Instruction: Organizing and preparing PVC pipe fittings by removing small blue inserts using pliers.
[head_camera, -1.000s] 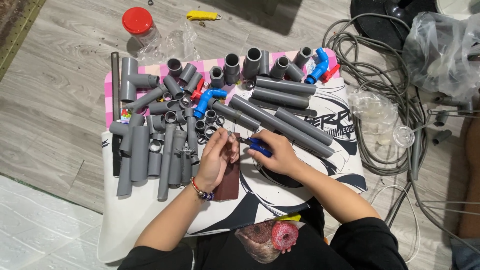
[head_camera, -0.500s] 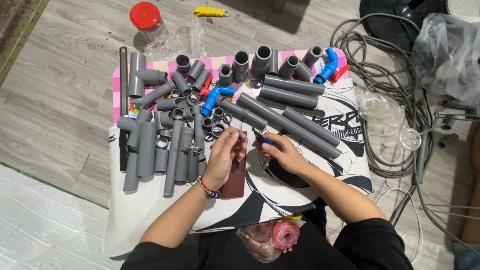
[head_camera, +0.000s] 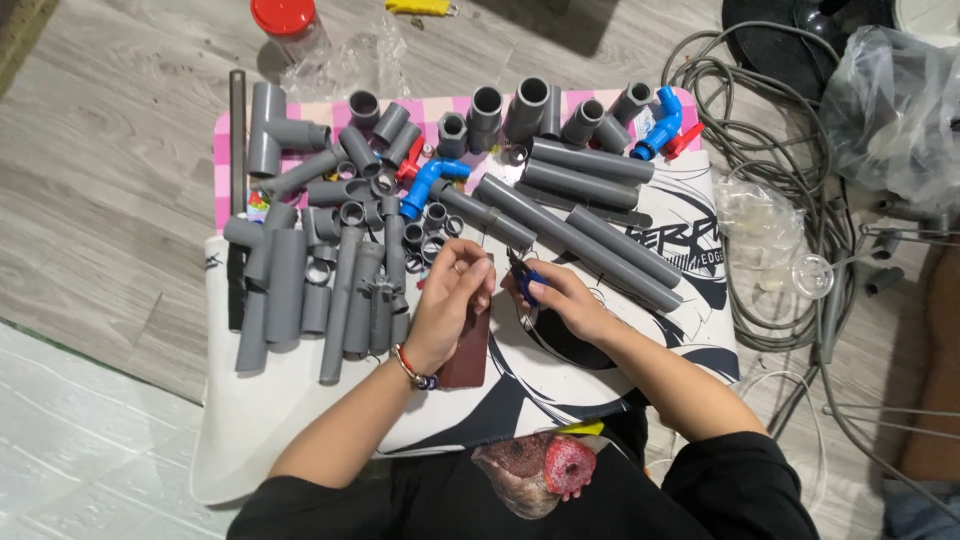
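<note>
Left hand (head_camera: 452, 300) pinch unclear; right hand (head_camera: 555, 297) still gripping blue-handled tool (head_camera: 527, 275), unmoved

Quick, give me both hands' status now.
Left hand: fingers pinched together over the flat brown rectangular piece; what they pinch cannot be told.
Right hand: closed on a blue-handled tool.

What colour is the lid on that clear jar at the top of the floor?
Red. The jar's lid shows in the head view, just beyond the cloth holding grey pipes.

Both hands, left (head_camera: 452, 300) and right (head_camera: 558, 298), curl close together, fingers pinched.
</note>
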